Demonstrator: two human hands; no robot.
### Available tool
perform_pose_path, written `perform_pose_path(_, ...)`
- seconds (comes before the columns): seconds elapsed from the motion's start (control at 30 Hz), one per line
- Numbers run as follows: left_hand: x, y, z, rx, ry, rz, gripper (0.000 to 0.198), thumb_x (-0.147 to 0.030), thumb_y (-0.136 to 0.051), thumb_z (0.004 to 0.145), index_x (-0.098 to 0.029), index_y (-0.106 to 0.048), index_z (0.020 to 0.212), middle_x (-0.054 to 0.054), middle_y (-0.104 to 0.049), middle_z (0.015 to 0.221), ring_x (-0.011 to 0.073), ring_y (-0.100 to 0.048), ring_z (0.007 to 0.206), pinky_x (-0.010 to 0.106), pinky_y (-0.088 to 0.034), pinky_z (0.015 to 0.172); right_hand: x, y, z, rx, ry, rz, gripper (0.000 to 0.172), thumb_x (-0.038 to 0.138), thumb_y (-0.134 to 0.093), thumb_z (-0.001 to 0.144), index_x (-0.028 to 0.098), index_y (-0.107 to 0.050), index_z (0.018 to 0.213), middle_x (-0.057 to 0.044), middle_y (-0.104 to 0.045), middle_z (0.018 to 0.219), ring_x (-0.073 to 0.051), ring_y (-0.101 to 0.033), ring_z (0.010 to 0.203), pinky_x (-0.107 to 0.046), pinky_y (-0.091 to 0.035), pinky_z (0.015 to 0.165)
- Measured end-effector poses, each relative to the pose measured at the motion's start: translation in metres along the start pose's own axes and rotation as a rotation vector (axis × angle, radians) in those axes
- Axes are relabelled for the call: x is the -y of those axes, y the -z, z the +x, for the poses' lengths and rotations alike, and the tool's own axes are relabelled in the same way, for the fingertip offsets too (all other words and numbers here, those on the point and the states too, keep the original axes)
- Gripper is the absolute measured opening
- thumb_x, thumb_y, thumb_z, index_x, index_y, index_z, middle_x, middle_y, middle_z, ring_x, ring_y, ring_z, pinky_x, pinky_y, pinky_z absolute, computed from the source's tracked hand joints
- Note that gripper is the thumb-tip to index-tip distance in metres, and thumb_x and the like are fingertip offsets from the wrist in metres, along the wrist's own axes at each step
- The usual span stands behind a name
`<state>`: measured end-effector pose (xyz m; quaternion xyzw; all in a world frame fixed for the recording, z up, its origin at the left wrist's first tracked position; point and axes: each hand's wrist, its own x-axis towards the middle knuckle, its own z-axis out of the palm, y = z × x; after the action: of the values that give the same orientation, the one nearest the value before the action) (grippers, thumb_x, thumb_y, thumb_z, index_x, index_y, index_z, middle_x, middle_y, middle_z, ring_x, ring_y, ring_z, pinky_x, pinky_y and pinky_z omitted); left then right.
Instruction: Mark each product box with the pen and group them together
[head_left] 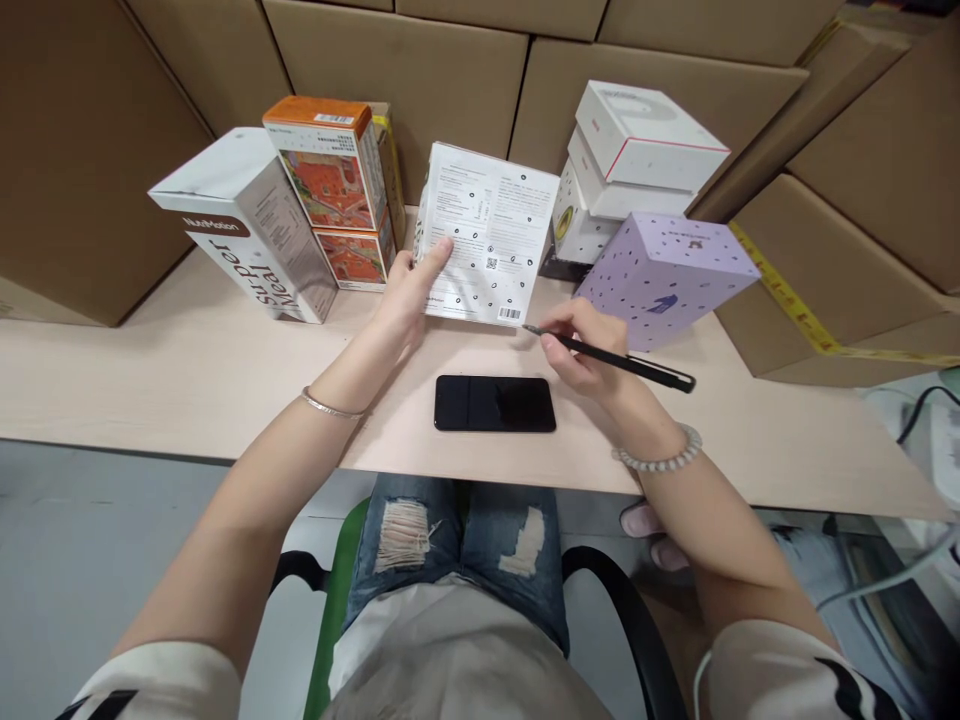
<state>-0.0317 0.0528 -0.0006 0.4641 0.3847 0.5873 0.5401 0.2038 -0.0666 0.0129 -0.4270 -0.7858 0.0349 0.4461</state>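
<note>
The phone (495, 404) lies flat and dark on the surface (187, 390), near the person; lying flat, it should not tip. Just past the phone, to its right, is the right hand (589, 345). Its grip pinches a black pen (622, 361) between thumb and fingers, not far from the tip — that likely helps to steer it. The tip is by the barcode (510, 314), at the bottom right corner of a white spotted box (517, 225); whether they touch is hard to tell.

The white spotted box is past the phone, its printed side turned to the person, which seems good for seeing the small words. The left hand (405, 300), past the phone on its left, has its grip pinching the box's left side — thumb on the front, other fingers mostly hidden. Holding it there leaves most of the print in sight.

Farther past the phone, to its right, stands a purple box (652, 280), with stacked white boxes (637, 160) behind it. Far to the phone's left stand a tall white box (274, 235) and orange boxes (337, 185), piled up, maybe to save room. Farthest from the phone, big brown boxes (405, 80) make a wall.
</note>
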Motion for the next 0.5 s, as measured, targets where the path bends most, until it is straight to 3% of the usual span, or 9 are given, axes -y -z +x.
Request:
perform_pose_path(0.13,0.001,0.0,0.003,-0.022,-0.032,0.075,0.075,-0.083,-0.09,0.06,-0.022,-0.06,0.09,0.008,-0.075,0.099,0.0327,-0.073,0.115,0.046,-0.062,0.102,-0.001,-0.008,0.004,-0.017,-0.197,0.297,0.035,0.059,-0.058,0.1,0.025,-0.069,0.103,-0.002,-0.076,0.08,-0.02,-0.076,0.069,-0.034,-0.058,0.061)
perform_pose_path(0.23,0.0,-0.003,0.001,-0.025,-0.086,0.076,0.075,-0.084,-0.089,0.061,-0.023,-0.061,0.091,0.008,-0.075,0.103,0.0297,-0.073,0.114,0.041,-0.062,0.099,0.005,-0.013,0.021,-0.085,-0.271,0.481,0.041,0.067,-0.067,0.095,0.025,-0.067,0.098,-0.001,-0.076,0.08,-0.017,-0.075,0.066,-0.029,-0.057,0.053)
perform_pose_path(0.4,0.001,-0.006,-0.002,-0.026,-0.108,0.031,0.071,-0.08,-0.09,0.064,-0.023,-0.058,0.092,0.006,-0.076,0.104,0.0269,-0.074,0.11,0.039,-0.062,0.099,0.013,-0.027,0.062,-0.134,-0.318,0.466,0.044,0.068,-0.076,0.088,0.029,-0.057,0.085,0.007,-0.059,0.064,-0.011,-0.056,0.047,-0.027,-0.051,0.047)
perform_pose_path(0.5,0.008,-0.005,0.001,-0.046,-0.118,0.05,0.058,-0.07,-0.088,0.078,-0.022,-0.059,0.09,0.005,-0.074,0.1,0.0254,-0.073,0.114,0.041,-0.059,0.105,0.008,-0.048,0.083,-0.155,-0.332,0.477,0.045,0.072,-0.07,0.092,0.029,-0.057,0.09,0.007,-0.06,0.067,-0.012,-0.058,0.051,-0.028,-0.054,0.049)
